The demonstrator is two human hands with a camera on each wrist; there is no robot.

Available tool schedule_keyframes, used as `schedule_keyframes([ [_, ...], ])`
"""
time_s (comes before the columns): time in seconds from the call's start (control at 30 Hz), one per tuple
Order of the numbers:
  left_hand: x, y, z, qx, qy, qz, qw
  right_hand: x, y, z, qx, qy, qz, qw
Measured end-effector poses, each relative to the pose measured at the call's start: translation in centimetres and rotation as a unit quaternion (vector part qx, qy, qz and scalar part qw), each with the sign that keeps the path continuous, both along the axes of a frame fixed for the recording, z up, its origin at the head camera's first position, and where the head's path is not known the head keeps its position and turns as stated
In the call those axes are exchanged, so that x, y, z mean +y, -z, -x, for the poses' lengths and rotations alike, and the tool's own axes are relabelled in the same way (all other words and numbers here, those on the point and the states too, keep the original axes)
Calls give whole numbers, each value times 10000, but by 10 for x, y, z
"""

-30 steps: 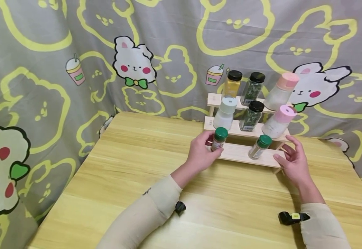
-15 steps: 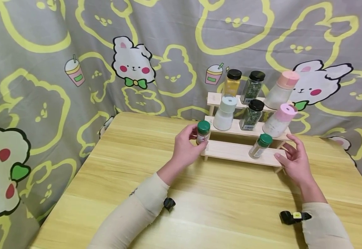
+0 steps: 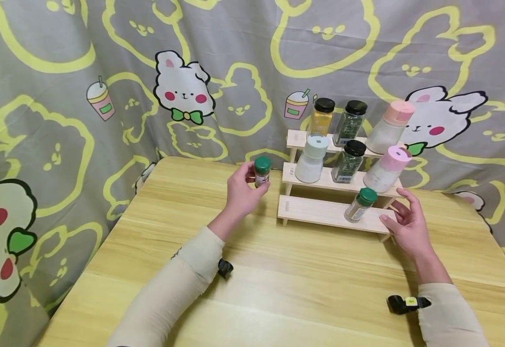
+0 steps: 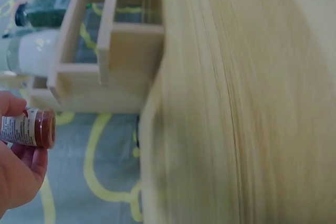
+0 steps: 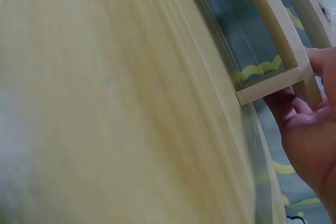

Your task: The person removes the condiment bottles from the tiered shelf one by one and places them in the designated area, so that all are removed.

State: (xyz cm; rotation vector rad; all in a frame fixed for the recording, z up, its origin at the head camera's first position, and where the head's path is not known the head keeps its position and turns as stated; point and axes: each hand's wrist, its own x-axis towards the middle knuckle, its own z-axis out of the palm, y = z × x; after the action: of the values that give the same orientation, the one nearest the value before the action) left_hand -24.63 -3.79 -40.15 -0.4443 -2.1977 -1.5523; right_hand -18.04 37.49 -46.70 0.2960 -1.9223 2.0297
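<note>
In the head view my left hand (image 3: 244,190) pinches a small spice jar (image 3: 262,173) with a green lid, held upright to the left of a stepped wooden rack (image 3: 310,212). The left wrist view shows the jar's white label and reddish-brown contents (image 4: 45,128), with its base clear of the table. My right hand (image 3: 408,229) holds the right end of the rack's lowest step, thumb on top and other fingers beside and behind the end. A second green-lidded spice jar (image 3: 360,206) stands on that step, close to the right hand.
The middle step bears a pale-green-capped shaker (image 3: 310,161), a black-lidded herb jar (image 3: 348,164) and a pink-capped shaker (image 3: 384,173). On the top step stand a yellow spice jar (image 3: 320,120), another herb jar (image 3: 350,124) and a peach-capped shaker (image 3: 388,130). A patterned curtain (image 3: 235,43) hangs behind the table (image 3: 183,193).
My left hand has carried the green-lidded jar leftward and slightly back, away from the lowest step's left end. The right hand keeps its place on the rack.
</note>
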Motion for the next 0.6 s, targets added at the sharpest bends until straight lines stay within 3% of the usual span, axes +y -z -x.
schedule_keyframes([
  [0.33, -4, 14, 28, -618, -110, 16, 9980, -2, 1, -1, -26, -32, 49, 10000],
  [0.6, -4, 27, 47, -798, -184, 106, 9966, 0, 0, -1, 12, -33, 36, 10000],
])
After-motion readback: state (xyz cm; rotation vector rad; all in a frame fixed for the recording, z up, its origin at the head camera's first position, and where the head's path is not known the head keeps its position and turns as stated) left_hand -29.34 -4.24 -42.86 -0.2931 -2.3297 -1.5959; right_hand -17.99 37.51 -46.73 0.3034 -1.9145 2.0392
